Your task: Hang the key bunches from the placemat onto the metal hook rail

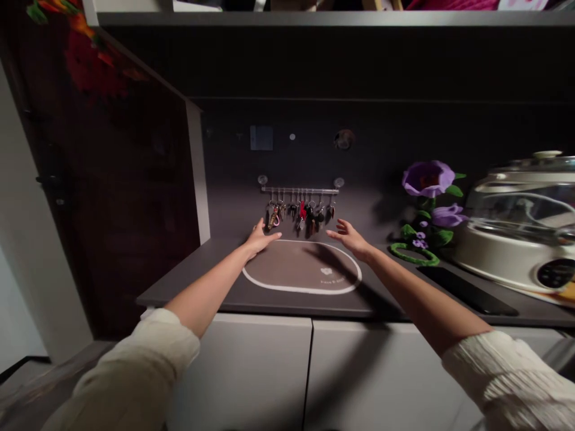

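Observation:
Both my arms reach forward over a dark countertop. My left hand [262,238] is open, thumb and fingers apart, at the left rear of a brown oval mat [291,266] with a white border. Opposite it, my right hand [349,236] is also open and holds nothing, above the mat's right rear edge. On the wall between and behind the hands, a clear hook rail [300,191] carries several keys and keychains [302,215], one of them red. My left fingertips overlap the leftmost keychain [273,216] in view; whether they touch it I cannot tell.
Purple felt flowers [429,178] with green leaves stand at the right. Beside them are a black flat slab [467,290] and a cream appliance [516,221] with a clear cover. A shelf [332,19] runs overhead. White cabinet doors [242,371] are below; a dark door [117,197] is at the left.

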`<state>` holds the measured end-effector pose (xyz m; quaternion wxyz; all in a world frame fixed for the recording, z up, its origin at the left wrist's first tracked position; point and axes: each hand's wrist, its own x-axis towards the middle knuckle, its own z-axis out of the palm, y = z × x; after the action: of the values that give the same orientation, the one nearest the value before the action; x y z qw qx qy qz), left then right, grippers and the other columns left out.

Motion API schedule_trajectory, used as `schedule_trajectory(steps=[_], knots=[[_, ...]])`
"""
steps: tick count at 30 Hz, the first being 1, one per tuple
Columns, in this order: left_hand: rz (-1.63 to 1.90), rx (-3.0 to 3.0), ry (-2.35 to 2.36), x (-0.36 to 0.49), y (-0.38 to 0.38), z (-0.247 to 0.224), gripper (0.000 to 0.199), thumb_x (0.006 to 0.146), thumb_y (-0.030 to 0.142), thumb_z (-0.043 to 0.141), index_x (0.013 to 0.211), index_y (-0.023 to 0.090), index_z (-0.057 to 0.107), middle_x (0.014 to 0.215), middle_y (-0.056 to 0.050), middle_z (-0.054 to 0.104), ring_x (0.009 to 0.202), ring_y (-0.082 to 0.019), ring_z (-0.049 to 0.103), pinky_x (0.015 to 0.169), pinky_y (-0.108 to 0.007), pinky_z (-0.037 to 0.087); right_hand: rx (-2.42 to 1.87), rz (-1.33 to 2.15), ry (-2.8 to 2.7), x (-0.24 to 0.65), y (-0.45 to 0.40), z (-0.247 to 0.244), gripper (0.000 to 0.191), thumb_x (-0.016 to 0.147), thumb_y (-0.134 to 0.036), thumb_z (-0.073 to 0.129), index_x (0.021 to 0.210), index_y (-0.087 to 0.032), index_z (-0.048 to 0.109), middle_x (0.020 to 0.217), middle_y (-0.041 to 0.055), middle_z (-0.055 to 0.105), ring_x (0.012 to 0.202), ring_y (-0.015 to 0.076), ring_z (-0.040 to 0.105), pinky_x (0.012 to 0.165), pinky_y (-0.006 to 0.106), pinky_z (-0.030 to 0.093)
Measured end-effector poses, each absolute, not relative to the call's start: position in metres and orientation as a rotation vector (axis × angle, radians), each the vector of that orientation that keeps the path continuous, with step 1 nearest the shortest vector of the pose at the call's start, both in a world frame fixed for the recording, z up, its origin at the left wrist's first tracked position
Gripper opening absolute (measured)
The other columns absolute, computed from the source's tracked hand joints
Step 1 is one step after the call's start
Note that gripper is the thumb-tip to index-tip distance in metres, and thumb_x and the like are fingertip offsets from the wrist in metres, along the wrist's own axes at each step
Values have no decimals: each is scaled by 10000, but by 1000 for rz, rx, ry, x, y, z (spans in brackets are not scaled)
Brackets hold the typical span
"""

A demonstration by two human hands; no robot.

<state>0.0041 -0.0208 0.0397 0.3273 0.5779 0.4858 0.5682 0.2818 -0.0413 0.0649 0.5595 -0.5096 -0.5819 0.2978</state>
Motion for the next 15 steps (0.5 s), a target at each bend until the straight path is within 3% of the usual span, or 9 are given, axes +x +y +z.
schedule_trajectory(steps=[4, 7, 11, 15], knots=[[1593, 1456, 1295, 6, 25, 55, 944, 397, 349, 805, 1226, 172, 390, 1350, -173, 323, 1252, -272, 300, 998, -340, 257, -1219, 673, -1302, 284, 2, 82, 881, 471, -379, 780, 1237, -199, 384, 1312, 152, 395, 1153, 248, 425, 887, 356, 416], [1633, 1383, 1206, 13, 53, 61, 874, 392, 317, 812, 1157, 172, 416, 1278, -162, 425, 1159, -242, 420, 934, -325, 335, -1182, 694, -1239, 283, 28, 86, 824, 481, -373, 778, 1192, -214, 394, 1264, 136, 443, 1061, 216, 491, 788, 306, 459], [1593, 1276, 985, 27, 73, 64, 678, 465, 303, 793, 1037, 163, 458, 915, -73, 615, 788, -146, 584, 727, -276, 442, -1065, 775, -1226, 277, 46, 86, 616, 511, -383, 763, 1018, -210, 459, 976, 62, 585, 752, 134, 555, 579, 224, 453], [1484, 1188, 789, 41, 75, 71, 406, 534, 318, 759, 816, 153, 518, 650, 12, 567, 568, -88, 536, 609, -250, 451, -967, 979, -1257, 269, 54, 86, 431, 586, -483, 690, 820, -196, 471, 652, -23, 542, 515, 74, 467, 480, 200, 405]])
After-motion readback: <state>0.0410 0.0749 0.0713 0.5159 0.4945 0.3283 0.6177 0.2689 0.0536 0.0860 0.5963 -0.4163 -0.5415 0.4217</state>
